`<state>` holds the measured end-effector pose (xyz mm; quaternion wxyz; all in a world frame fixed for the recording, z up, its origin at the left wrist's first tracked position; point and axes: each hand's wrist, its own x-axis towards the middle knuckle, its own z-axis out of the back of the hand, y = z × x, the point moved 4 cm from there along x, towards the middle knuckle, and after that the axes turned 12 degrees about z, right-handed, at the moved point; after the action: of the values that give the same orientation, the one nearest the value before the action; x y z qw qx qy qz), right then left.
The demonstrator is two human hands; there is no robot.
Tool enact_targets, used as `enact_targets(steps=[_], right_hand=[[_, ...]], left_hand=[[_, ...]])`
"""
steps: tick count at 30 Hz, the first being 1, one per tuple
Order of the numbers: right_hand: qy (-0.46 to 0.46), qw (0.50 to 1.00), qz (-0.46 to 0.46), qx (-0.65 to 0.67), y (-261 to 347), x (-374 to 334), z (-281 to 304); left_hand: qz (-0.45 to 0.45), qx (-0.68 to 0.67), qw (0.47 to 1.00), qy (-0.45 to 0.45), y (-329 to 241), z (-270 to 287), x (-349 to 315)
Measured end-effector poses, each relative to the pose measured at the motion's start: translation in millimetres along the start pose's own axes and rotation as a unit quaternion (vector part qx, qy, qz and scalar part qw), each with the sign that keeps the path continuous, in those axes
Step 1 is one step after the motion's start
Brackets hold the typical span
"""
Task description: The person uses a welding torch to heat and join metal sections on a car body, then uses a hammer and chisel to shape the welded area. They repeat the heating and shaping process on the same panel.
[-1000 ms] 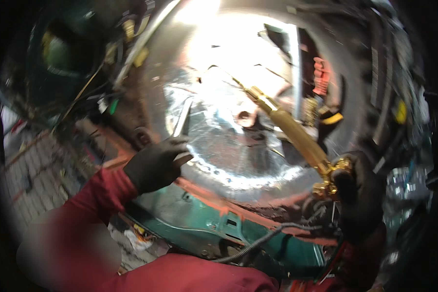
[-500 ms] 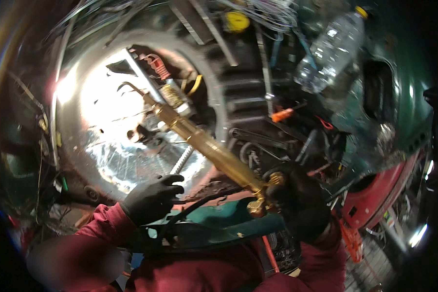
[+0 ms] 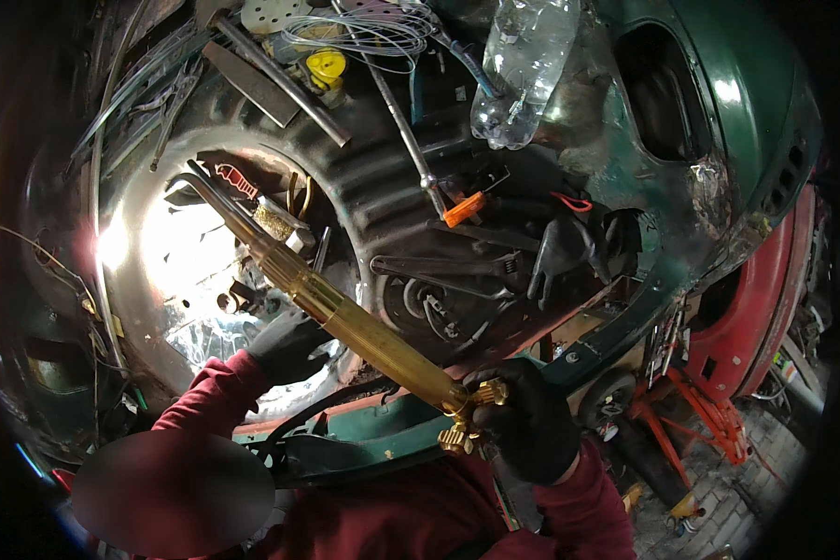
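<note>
A long brass gas torch (image 3: 373, 341) slants across the middle, its thin curved tip up-left over the round well in the green car body. My right hand (image 3: 529, 420), in a black glove, is closed round its valve end. Two brass valve knobs stick out beside the fingers. My left hand (image 3: 287, 350), also black-gloved, reaches low into the near part of the well (image 3: 133, 322), under the torch. The torch partly covers its fingers, so I cannot tell what they hold. Near the tip lie a red-handled tool (image 3: 236, 179) and a yellow-bristled brush (image 3: 275, 222).
An adjustable wrench (image 3: 448, 269), an orange-handled tool (image 3: 465, 210) and a black glove (image 3: 567, 257) lie right of the well. Farther off are a clear plastic bottle (image 3: 523, 75), coiled wire (image 3: 355, 33) and metal bars (image 3: 280, 75). The green body edge (image 3: 373, 439) runs before me.
The view has shifted. My left hand has moved down into the well, under the torch. My right hand still grips the torch, which now slants a little more steeply.
</note>
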<state>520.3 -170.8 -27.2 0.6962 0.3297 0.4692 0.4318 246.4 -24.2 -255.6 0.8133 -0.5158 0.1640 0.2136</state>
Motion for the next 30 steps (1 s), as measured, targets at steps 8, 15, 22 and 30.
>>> enact_targets(steps=[8, 15, 22, 30], right_hand=[[-0.062, 0.997, 0.012, 0.048, 3.3, 1.1, -9.5], [-0.091, 0.985, 0.059, -0.137, -17.6, -12.9, -0.9], [-0.048, 0.940, 0.147, -0.305, -30.7, -22.3, 14.0], [-0.095, 0.972, -0.042, -0.209, -36.9, -48.6, 8.3]], left_hand=[[0.015, 0.050, 0.974, -0.219, -131.5, 76.1, 178.2], [0.010, 0.091, 0.862, -0.498, -117.4, 6.3, 261.0], [-0.050, -0.442, 0.841, -0.308, -94.7, 13.1, 140.0], [0.254, -0.526, 0.755, -0.297, 3.4, 91.8, -87.3]])
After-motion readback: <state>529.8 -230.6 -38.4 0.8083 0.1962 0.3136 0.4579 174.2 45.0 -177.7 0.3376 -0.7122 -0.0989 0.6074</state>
